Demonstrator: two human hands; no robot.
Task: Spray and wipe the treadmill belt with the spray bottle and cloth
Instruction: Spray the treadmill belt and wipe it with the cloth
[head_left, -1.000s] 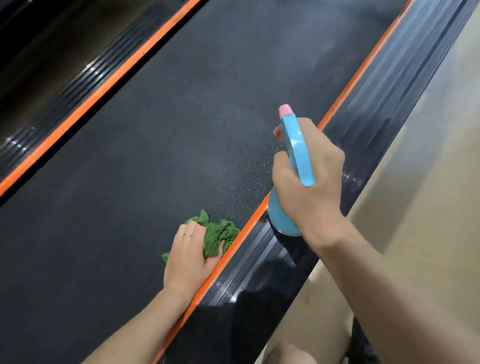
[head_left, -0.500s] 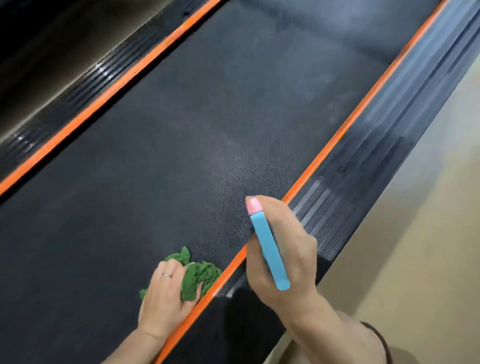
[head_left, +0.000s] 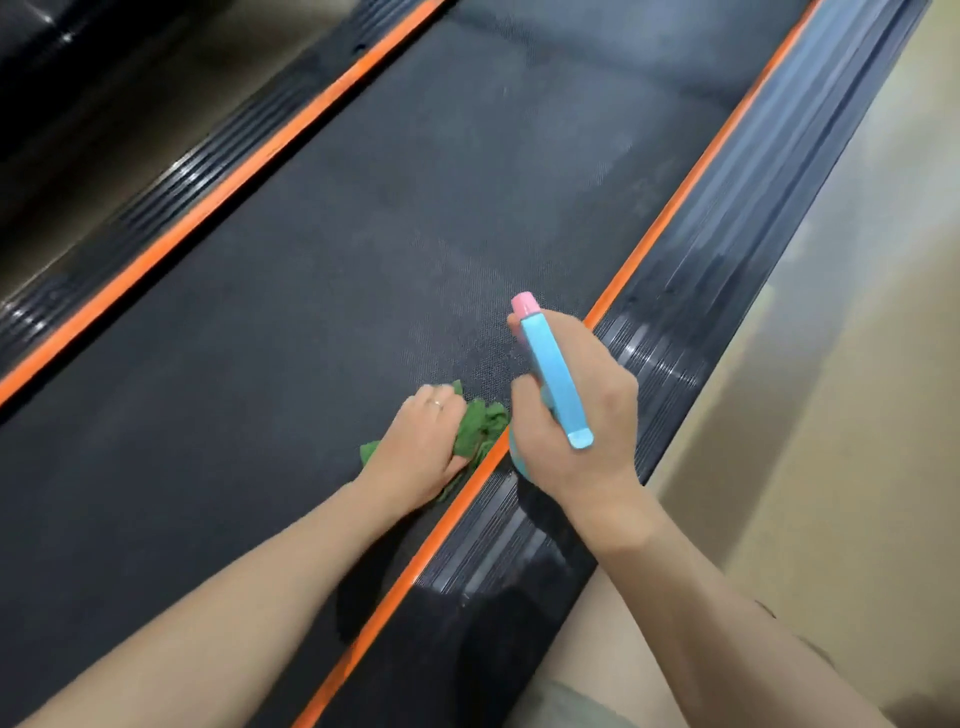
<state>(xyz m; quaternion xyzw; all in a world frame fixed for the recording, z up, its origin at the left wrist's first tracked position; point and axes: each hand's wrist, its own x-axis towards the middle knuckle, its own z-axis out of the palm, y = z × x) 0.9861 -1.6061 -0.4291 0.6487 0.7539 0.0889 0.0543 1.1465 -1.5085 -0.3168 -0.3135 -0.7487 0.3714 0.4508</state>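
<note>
- Hands first: the left hand (head_left: 423, 449) lies on the belt (head_left: 322, 322), fingers curled over a bunched green cloth (head_left: 480, 428) and pressing it down, close against the near orange stripe (head_left: 670, 210).
- Right hand (head_left: 576, 410) is wrapped around the bottle (head_left: 556, 379), a blue sprayer with a pink nozzle tip that points up the belt, away from the person. The bottle's body is mostly hidden behind the hand, so whether a finger sits on the trigger I cannot tell.
- Bottle hangs over the boundary between belt and side rail (head_left: 675, 358), just beside the cloth hand, the two hands nearly touching.
- Belt shows a faintly speckled, paler patch ahead of the nozzle, likely wet spray; farther up there is another hazy patch.
- Step, as I judge it: spraying the stretch ahead while the cloth waits to wipe.
- Risk: with the nozzle so near the stripe, a squeeze could send mist onto the rail or the floor (head_left: 857, 415) rather than the belt, leaving a slick spot to step on.
- Risk: the cloth is wadded, not spread, so a pass would cover a narrow strip and may smear the wet patch instead of lifting it.
- Risk: the hands are crowded; a wipe forward could knock the bottle or run the cloth hand into the spray.
- Risk: pressing hard on a loose belt may drag it along, so the cloth slides less than the hand expects.
</note>
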